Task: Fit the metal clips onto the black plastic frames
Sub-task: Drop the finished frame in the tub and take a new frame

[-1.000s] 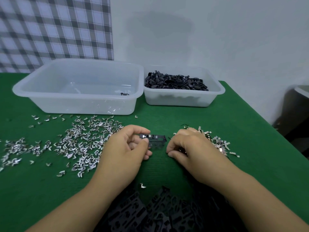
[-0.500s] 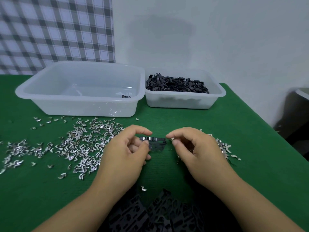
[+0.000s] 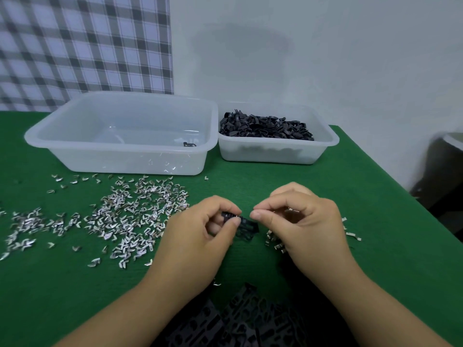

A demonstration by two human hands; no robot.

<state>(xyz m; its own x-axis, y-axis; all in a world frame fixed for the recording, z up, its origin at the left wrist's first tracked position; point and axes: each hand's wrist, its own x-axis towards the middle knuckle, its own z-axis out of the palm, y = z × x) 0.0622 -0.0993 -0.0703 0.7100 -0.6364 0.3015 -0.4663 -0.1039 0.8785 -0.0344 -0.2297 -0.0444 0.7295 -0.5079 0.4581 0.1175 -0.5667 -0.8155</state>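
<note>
the left hand (image 3: 200, 236) pinches a black frame (image 3: 246, 225) between thumb and forefinger, holding it just above the green cloth (image 3: 375, 246). the right hand (image 3: 303, 221) meets it from the other side, its thumb and forefinger tips pressed together right at the frame's free end; whether anything sits between those tips is too small to tell. beyond the grip and to its left stands a big clear tub (image 3: 120, 159), holding a single dark assembled piece (image 3: 189, 145) near its right wall and a few bright bits low against its front wall. just right of that tub, straight beyond the grip, a smaller tub (image 3: 275, 154) is heaped with black plastic parts (image 3: 265, 126). left of the grip, loose metal clips (image 3: 135, 216) lie scattered widely over the cloth, and a smaller cluster of clips (image 3: 275, 242) lies under and beside the right hand. nearer the person than the grip lies a heap of black frames (image 3: 250, 321).
</note>
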